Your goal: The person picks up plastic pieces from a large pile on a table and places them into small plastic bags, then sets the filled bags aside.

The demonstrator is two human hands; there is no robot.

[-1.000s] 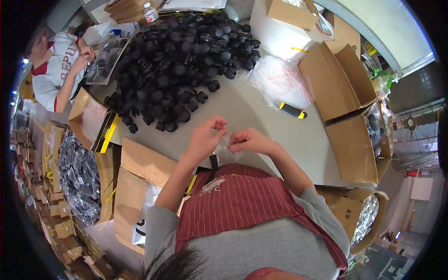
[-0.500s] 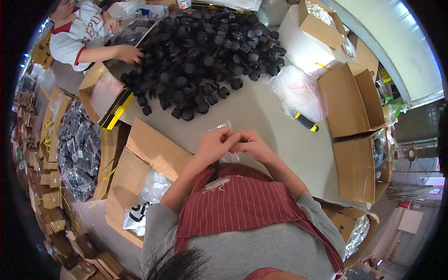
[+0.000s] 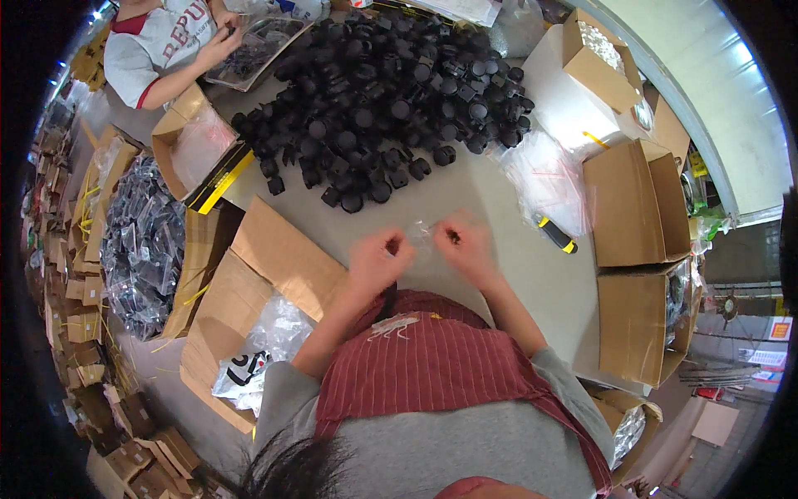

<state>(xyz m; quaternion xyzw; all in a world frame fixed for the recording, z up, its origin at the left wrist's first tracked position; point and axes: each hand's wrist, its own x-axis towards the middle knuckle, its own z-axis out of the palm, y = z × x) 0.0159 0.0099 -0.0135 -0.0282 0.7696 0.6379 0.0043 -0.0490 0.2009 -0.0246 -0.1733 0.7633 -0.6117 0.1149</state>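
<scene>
My left hand and my right hand are held apart over the table in front of my apron. Both are blurred, with the fingers curled in. A dark patch shows in the hollow of each, and I cannot tell whether it is shadow or a thing. Between them is a thin piece of clear plastic, its outline hard to make out. Beyond my hands lies a large heap of small black plastic parts, some with round caps.
A flattened carton with clear bags lies at left, near a box of bagged parts. At right are clear bags, a yellow-black cutter and open cartons. Across the table, a person works beside a tray.
My hands were together and have moved apart, with the clear plastic between them. The other person's hand has left the heap and drawn back toward their body. The view has shifted slightly.
</scene>
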